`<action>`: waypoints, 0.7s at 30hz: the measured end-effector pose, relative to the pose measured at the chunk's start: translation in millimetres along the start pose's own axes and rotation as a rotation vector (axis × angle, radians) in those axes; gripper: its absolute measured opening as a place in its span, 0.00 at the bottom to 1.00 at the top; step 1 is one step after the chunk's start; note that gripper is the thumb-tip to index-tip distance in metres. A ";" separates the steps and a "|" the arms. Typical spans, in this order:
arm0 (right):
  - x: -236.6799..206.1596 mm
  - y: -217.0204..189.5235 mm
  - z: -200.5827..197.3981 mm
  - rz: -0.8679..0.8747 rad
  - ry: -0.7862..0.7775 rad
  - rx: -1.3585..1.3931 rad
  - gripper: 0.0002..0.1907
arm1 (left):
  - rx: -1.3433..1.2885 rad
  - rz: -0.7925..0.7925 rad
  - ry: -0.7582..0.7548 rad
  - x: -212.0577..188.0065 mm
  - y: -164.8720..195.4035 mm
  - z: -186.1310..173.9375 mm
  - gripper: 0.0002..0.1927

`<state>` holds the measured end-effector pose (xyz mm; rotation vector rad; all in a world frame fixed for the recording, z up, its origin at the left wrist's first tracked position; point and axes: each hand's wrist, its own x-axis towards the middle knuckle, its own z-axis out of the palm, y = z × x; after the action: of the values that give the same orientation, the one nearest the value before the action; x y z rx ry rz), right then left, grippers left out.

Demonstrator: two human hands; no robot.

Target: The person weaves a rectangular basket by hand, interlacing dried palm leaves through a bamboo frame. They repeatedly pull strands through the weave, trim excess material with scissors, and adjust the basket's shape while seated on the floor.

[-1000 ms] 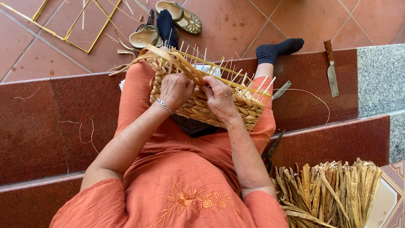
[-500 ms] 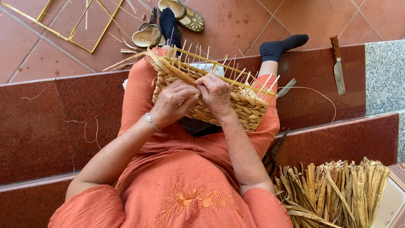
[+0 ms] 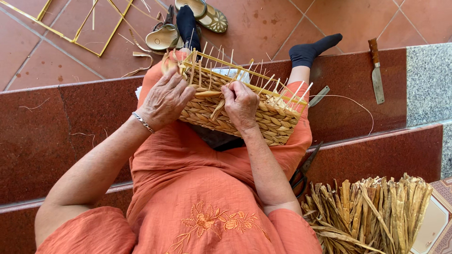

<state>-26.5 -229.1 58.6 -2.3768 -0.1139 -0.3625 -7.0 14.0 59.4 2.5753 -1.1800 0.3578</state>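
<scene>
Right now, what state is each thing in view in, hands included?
Woven straw basket: unfinished, stakes sticking up, resting on lap.
Left hand: grip closed on the basket's rim.
Right hand: pinching a flat straw strand.
Wooden-handled knife: lying flat on the step.
Bundle of dried straw strips: piled loose.
Pair of sandals: off, on the tiles.

That rectangular woven basket of tan dried fibre is looking rough and matt, with thin pale yellow cane stakes sticking up smooth and a bit shiny. The dark red polished stone steps are gleaming glossy, while the terracotta floor tiles are looking duller. The orange embroidered cloth dress is showing soft and matt. By the step's right edge, the wooden-handled knife with grey metal blade is looking worn, and the bundle of dry straw-coloured strips is looking coarse.
</scene>
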 end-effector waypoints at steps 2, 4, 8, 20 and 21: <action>1.6 -0.3 2.0 0.006 0.005 -0.029 0.11 | 0.041 -0.129 -0.218 -5.5 1.2 -0.4 0.06; 2.4 -0.1 3.7 -0.018 0.043 -0.035 0.11 | 0.043 -0.230 -0.330 -12.5 -3.5 -6.1 0.09; 2.0 -0.4 6.4 -0.032 0.065 -0.039 0.10 | 0.165 -0.322 -0.317 -43.7 -26.9 -35.5 0.20; 7.1 -1.2 13.9 -0.171 0.140 -0.071 0.06 | 0.285 -0.597 -0.104 -96.9 -83.4 -44.8 0.12; 7.5 -2.6 12.8 -0.123 0.120 -0.059 0.09 | 0.403 -0.571 -0.101 -87.4 -77.9 -43.8 0.10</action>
<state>-16.9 -218.7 53.4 -2.4051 -0.1961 -0.5733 -7.4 139.0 58.6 3.1547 -0.3742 0.3614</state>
